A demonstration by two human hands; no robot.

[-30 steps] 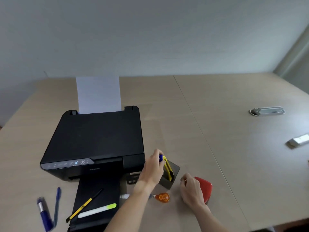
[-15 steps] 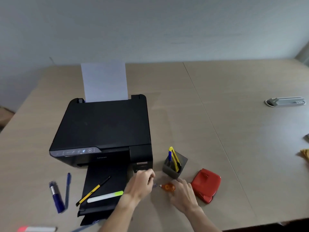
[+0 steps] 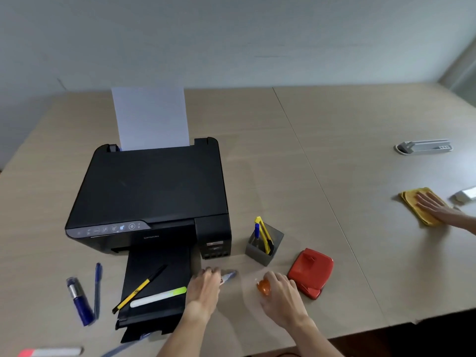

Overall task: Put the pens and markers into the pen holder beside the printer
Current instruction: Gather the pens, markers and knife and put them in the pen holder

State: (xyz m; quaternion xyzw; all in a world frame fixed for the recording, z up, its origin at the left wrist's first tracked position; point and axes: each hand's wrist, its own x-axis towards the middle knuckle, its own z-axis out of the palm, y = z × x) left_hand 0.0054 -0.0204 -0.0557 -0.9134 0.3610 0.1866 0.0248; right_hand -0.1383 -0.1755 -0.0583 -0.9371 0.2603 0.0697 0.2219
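Observation:
The grey pen holder (image 3: 265, 247) stands just right of the black printer (image 3: 154, 191), with a yellow utility knife (image 3: 263, 234) and a blue pen (image 3: 256, 231) upright in it. My left hand (image 3: 203, 289) is closed on a blurred white-and-blue pen (image 3: 228, 276) low over the table, in front of the holder. My right hand (image 3: 280, 295) curls over a small orange object (image 3: 264, 287). A yellow-black pen (image 3: 140, 288) and a green-capped highlighter (image 3: 158, 296) lie on the printer's output tray (image 3: 154, 264). A blue marker (image 3: 78, 301) and a thin blue pen (image 3: 97, 289) lie to its left.
A red hole punch (image 3: 310, 273) sits right of my right hand. A red-and-white marker (image 3: 49, 353) lies at the bottom left edge. Far right, another person's hand (image 3: 435, 208) presses on a yellow cloth (image 3: 412, 199). Paper (image 3: 150, 119) stands in the printer's feed.
My left hand left the holder, where the blue pen now stands, dropped to the table and closed on the white-and-blue pen. My right hand moved onto the orange object.

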